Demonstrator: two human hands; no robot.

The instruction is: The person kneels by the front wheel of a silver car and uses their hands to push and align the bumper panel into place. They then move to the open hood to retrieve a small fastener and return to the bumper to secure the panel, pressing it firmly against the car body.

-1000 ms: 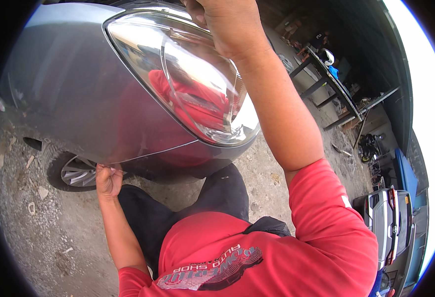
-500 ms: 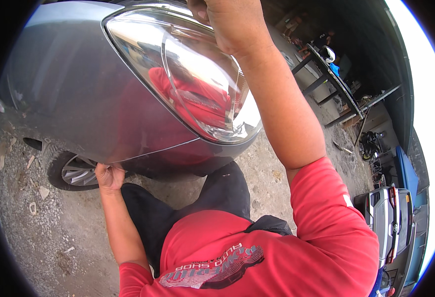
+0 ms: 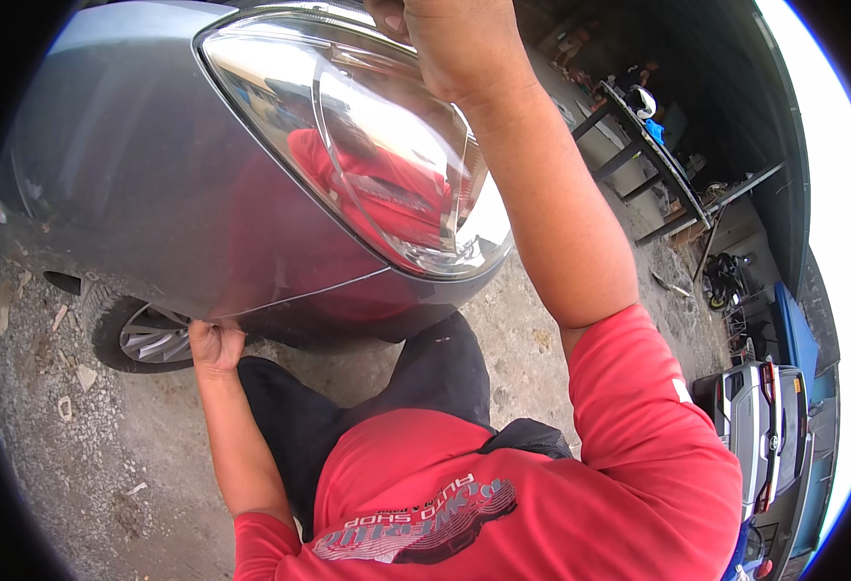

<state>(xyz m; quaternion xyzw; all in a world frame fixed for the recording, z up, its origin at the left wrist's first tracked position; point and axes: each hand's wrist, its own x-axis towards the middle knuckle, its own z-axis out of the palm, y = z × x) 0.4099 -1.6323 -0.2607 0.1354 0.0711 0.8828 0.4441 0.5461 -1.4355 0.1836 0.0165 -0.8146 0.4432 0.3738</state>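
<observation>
Before me is the front corner of a dark grey car, with its bumper and fender panel (image 3: 144,184) and a large clear headlight (image 3: 377,145). My left hand (image 3: 217,346) is at the panel's lower edge, close to the front wheel (image 3: 149,336). Its palm faces up and its fingers curl onto the edge, their tips hidden behind it. My right arm reaches across to the top of the headlight. There my right hand (image 3: 459,44) is closed with bent fingers; the picture's upper border cuts it off, so what it holds, if anything, is hidden.
Rough concrete and gravel (image 3: 67,426) lie under the car. At right are a dark metal-legged table (image 3: 653,150) with a white item and a blue item on it, a motorcycle (image 3: 726,281), a blue cover (image 3: 793,334) and a parked silver vehicle (image 3: 755,436). People stand in the shaded background.
The headlight and my right hand sit very slightly farther left in the picture. My left hand stays at the panel's lower edge.
</observation>
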